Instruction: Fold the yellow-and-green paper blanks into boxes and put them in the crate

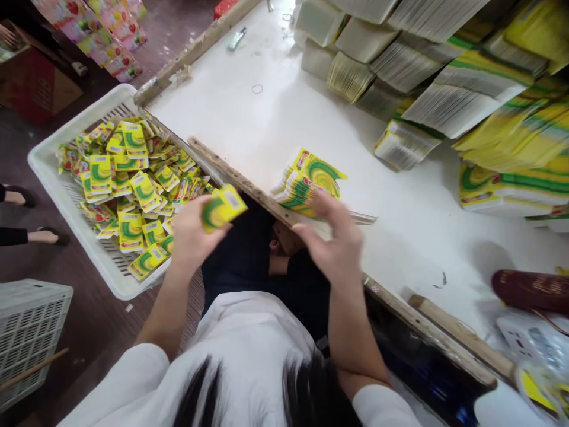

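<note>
My left hand (194, 228) grips a small yellow-green packet (223, 207) between the basket and the table's edge. Over the table edge, my right hand (333, 240) has its thumb and fingers apart, with nothing seen between them. Just beyond its fingertips lies a stack of yellow-green cards (311, 181) on the white table (231, 112). A white plastic basket (73, 222) on the left holds many similar yellow-green packets (144, 193).
Bundled stacks of cards (466, 92) fill the table's back right. A wooden strip (231, 172) edges the table. At right lies a dark red case (531, 290). A second crate (33, 332) stands lower left, and another person's feet (42, 237) show at the left.
</note>
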The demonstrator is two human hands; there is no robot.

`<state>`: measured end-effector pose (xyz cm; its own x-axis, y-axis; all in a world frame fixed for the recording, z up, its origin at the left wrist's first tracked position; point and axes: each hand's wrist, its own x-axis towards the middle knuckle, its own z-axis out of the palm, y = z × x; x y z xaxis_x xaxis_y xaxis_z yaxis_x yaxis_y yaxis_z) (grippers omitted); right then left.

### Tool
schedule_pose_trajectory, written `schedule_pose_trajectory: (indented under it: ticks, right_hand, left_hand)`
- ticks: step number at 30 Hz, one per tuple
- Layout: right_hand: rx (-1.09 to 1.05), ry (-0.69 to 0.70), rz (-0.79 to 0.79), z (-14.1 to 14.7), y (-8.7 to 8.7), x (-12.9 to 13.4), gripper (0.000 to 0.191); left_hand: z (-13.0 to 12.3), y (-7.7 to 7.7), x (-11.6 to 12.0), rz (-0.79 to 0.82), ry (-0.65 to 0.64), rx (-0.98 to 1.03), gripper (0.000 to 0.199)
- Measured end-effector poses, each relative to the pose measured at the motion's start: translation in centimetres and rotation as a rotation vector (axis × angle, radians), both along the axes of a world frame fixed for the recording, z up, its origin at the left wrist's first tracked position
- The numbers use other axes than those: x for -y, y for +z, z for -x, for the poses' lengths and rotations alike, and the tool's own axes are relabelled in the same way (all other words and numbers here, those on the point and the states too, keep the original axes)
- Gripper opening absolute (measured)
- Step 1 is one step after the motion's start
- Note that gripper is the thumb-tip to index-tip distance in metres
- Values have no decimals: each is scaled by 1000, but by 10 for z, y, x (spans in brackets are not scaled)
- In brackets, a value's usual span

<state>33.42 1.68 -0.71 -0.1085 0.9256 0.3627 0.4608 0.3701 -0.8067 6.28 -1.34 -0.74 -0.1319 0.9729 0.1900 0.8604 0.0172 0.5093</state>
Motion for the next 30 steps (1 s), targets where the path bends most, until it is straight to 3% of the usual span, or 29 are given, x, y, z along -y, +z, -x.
schedule_pose_trajectory:
  ticks: [1, 3, 5, 7, 10, 12, 14, 16, 18, 20, 22, 26, 28, 30]
  right_hand:
    - [56, -138, -43, -10, 1, -7, 52]
    - [220, -282, -25, -27, -2, -22, 50]
    - [328, -307, 33, -37, -11, -35, 40]
    - [357, -289, 50, -40, -19, -42, 31]
    - [344, -284, 24, -37, -19, -43, 25]
    - [282, -345, 18, -32, -12, -37, 27]
    - [134, -399, 23, -23, -4, -26, 33]
    - [-37, -321, 50, -10, 1, -11, 38]
    - [-158, -88, 122, 9, 2, 7, 40]
    - [-278, 157, 250, 29, -1, 26, 35]
    - [-413, 258, 319, 47, -5, 40, 33]
    - [-437, 359, 378, 65, -14, 52, 42]
    - [-422, 319, 396, 65, -19, 49, 40]
    - [-443, 230, 407, 59, -23, 44, 34]
  left_hand:
    - [16, -1, -1, -54, 143, -61, 73]
    - [41, -4, -2, -125, 338, -115, 90]
    - [51, -6, 0, -142, 363, -93, 88]
    - [44, -10, 3, -100, 242, -4, 70]
    - [10, -17, 6, 30, 9, 238, 48]
    - [-18, -21, 7, 109, -115, 442, 45]
    - [-43, -24, 7, 170, -246, 682, 55]
    - [-65, -24, 6, 189, -341, 974, 71]
    - [-82, -20, 2, 173, -344, 1275, 74]
    - [-95, -12, -2, 127, -250, 1508, 62]
    - [-102, -2, -7, 30, -109, 1647, 52]
    - [-105, 4, -14, -165, 142, 1699, 54]
    - [-102, -4, -11, -164, 137, 1648, 58]
    - [-97, -17, -6, -125, 27, 1572, 64]
